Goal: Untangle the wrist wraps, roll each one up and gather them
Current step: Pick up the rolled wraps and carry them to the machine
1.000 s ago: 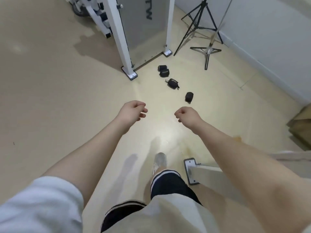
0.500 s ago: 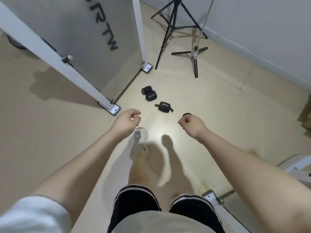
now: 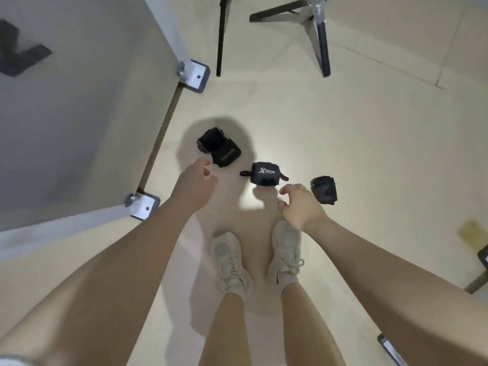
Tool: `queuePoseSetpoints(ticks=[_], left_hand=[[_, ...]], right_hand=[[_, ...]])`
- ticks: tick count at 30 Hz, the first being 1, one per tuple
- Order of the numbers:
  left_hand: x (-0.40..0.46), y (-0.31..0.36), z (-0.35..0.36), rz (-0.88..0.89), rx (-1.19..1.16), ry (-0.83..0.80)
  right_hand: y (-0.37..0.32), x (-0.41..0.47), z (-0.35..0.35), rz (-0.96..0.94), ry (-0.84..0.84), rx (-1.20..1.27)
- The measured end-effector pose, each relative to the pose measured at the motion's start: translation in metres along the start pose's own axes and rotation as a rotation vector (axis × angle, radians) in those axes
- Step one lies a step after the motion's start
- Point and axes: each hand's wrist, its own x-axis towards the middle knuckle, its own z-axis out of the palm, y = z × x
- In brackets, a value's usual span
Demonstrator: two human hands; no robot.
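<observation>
Gathering step. Your shoes (image 3: 229,260) stand nearest. Left hand (image 3: 196,180) and right hand (image 3: 298,204) hang loosely curled, holding nothing. Beyond them, on the floor (image 3: 343,143): four rolled wrist wraps, two touching far left (image 3: 219,149), one centre (image 3: 264,173), one right (image 3: 324,189). Next, likely: reach down, grip each roll.
</observation>
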Motion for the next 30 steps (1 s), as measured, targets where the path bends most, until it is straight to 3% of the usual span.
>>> queuePoseSetpoints(ticks=[5,9,13,17,20,24,28,30], left_hand=[[0.122,-0.030,0.067,0.065,0.144,-0.004],[0.200,-0.048,0.110,0.116,0.445,0.113],[0.235,-0.062,0.141,0.152,0.621,0.217],[0.251,-0.064,0.152,0.145,0.681,0.316],[0.246,-0.056,0.141,0.152,0.730,0.237],[0.197,-0.026,0.115,0.113,0.595,0.107],[0.120,0.035,0.053,0.162,0.566,0.063],[0.079,0.068,0.018,0.172,0.541,0.064]], right_hand=[[0.026,0.125,0.046,-0.067,0.080,-0.060],[0.049,0.197,0.074,-0.186,0.126,-0.236],[0.066,0.235,0.099,-0.251,0.055,-0.386],[0.073,0.250,0.112,-0.230,0.138,-0.516],[0.069,0.243,0.101,-0.168,0.128,-0.450],[0.063,0.197,0.058,-0.100,0.051,-0.260],[0.043,0.125,-0.020,-0.134,0.017,-0.195],[0.033,0.080,-0.063,-0.103,-0.051,-0.042]])
